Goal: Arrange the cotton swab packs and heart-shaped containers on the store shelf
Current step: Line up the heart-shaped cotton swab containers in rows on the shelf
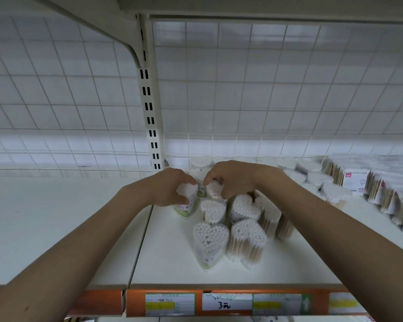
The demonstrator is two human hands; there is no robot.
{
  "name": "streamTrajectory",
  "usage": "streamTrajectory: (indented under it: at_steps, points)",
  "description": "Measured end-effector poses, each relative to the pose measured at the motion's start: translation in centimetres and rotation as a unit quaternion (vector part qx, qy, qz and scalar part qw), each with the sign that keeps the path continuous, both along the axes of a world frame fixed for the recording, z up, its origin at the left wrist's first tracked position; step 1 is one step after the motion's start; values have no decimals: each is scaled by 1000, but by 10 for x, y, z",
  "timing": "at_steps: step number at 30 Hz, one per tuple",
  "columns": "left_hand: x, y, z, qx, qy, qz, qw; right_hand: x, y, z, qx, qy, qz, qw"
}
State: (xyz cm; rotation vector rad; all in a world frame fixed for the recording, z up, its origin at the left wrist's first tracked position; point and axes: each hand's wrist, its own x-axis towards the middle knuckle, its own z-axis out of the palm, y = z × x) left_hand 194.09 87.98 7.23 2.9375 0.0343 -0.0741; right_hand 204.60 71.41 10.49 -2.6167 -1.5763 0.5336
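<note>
Nearest the viewer runs the orange price rail [219,298] of the white shelf [163,259], carrying printed labels and one handwritten price tag [226,303]. Behind the rail, a bare strip of shelf lies open in front of the goods, and the whole shelf bay to the left of the seam holds nothing visible.

Two heart-shaped containers of cotton swabs stand side by side at the front of the cluster: the front left container [209,240] and the front right container [246,240], touching or nearly so. Behind them stand more heart-shaped containers [242,206], packed closely.

Both forearms reach in from below. The left hand [170,189] curls its fingers and thumb round the top of an upright heart-shaped container with a green label [187,201], at the cluster's left rear. The right hand [230,177] arches palm-down just beside it, its fingertips pinching another container [213,189]; the two hands nearly meet.

To the right, further heart-shaped containers [316,177] run toward the back, and bagged cotton swab packs [386,201] lean in a row along the shelf's right side. A slotted upright [149,108] and the wire grid back panel [265,89] close the rear.
</note>
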Motion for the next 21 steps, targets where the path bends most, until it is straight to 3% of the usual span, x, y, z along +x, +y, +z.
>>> streamTrajectory:
  at_steps: [7, 21]
  points:
    - [2, -2, 2, 6, 2, 3, 1000, 0, -4, -2, 28, -58, -28, 998]
    - [6, -14, 2, 6, -25, -11, 1000, 8, -23, 3, 35, -23, -53, 998]
